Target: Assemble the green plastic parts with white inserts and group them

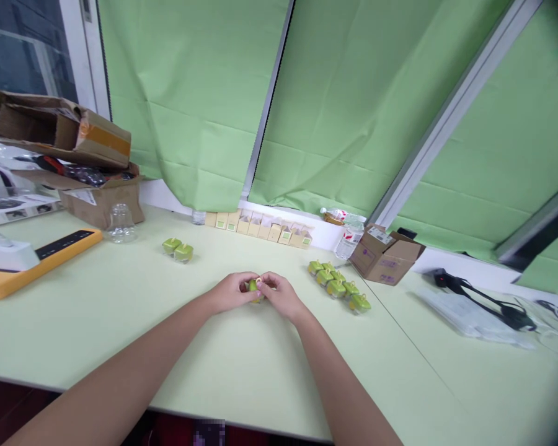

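Between my two hands, at the middle of the table, is a small container with a green lid (253,286) and a pale ring on top. My left hand (232,291) grips it from the left, fingers closed round its side. From the other side my right hand (279,295) closes on it, with thumb and fingers at the ring. My fingers cover most of its clear lower part. Two similar green-lidded containers (183,252) stand to the left, beyond my left hand. Several more green-lidded containers (336,288) stand in rows to the right.
A row of small cream boxes (260,227) lines the back edge. Bottles (348,240) and a cardboard box (385,255) stand at back right, near cables (488,297). Left are an orange power strip (69,248), a clear jar (121,224) and stacked cardboard boxes (100,201).
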The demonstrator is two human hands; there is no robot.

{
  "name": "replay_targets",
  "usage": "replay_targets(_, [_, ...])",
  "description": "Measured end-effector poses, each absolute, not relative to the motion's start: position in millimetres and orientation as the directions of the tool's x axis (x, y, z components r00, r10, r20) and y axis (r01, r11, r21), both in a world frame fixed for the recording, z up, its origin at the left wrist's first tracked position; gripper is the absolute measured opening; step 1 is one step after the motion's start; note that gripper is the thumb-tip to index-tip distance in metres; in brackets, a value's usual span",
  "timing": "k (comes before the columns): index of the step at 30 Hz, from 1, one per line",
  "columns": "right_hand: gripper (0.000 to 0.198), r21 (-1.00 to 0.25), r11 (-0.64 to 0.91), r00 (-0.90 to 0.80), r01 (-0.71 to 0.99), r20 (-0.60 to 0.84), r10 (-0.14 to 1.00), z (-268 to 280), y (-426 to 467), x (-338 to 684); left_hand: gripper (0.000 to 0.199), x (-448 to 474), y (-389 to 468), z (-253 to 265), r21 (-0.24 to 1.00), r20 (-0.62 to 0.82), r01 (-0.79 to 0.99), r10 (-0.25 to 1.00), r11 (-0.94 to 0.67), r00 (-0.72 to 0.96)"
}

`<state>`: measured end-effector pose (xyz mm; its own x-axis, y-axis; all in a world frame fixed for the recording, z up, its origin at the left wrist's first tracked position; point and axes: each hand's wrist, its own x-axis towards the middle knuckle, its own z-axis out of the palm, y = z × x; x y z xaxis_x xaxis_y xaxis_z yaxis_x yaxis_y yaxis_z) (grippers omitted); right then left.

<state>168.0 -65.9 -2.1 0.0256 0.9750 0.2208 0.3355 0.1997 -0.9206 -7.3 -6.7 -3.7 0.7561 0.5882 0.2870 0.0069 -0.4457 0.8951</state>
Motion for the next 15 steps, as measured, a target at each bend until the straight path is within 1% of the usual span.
replay_targets(7, [0.033,-0.893,0.22,0.024,0.392,0.249,0.968,-3.0,-64.6,168.1,0.034,-7.4,-4.4,-2.8,0.882,0.291,0.022,0.582,-0.47,0.759])
replay_targets(15, [0.037,-0.888,0.202,0.027,0.414,0.233,0.972,-0.4,-65.9,165.7,0.036,-12.1,-6.1,-0.8,0.857,0.306,0.034,0.563,-0.514,0.768])
